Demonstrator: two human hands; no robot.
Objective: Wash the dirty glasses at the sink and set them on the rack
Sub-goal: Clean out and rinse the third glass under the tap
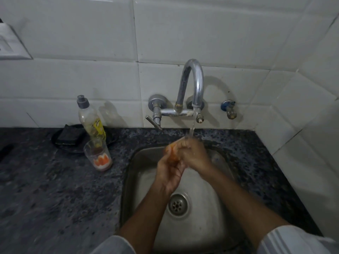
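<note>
A glass (172,152) with orange markings is held over the steel sink (218,173) beneath a thin stream of water (192,128) from the curved chrome tap (194,83). The left hand (169,173) is wrapped around the glass from below, fingers curled about its body, while the right hand (193,155) is closed over its upper end at roughly one o'clock from the left – motion blur hides exactly how the right fingers lie on the rim. The drain (177,204) is seen at six o'clock of the hands.

A second glass (98,155) (orange-and-white pattern near its base, a dark residue inside) is stood upright on the speckled dark counter (45,189), at nine o'clock of the hands and well apart from them. Just behind it, at twelve o'clock, a dish-soap bottle (91,121) with a grey cap is stood on a dark round tray (73,151), beside a black scrub pad (68,134). A small valve (229,110) is fixed to the white tiled wall (73,79) at three o'clock of the tap.
</note>
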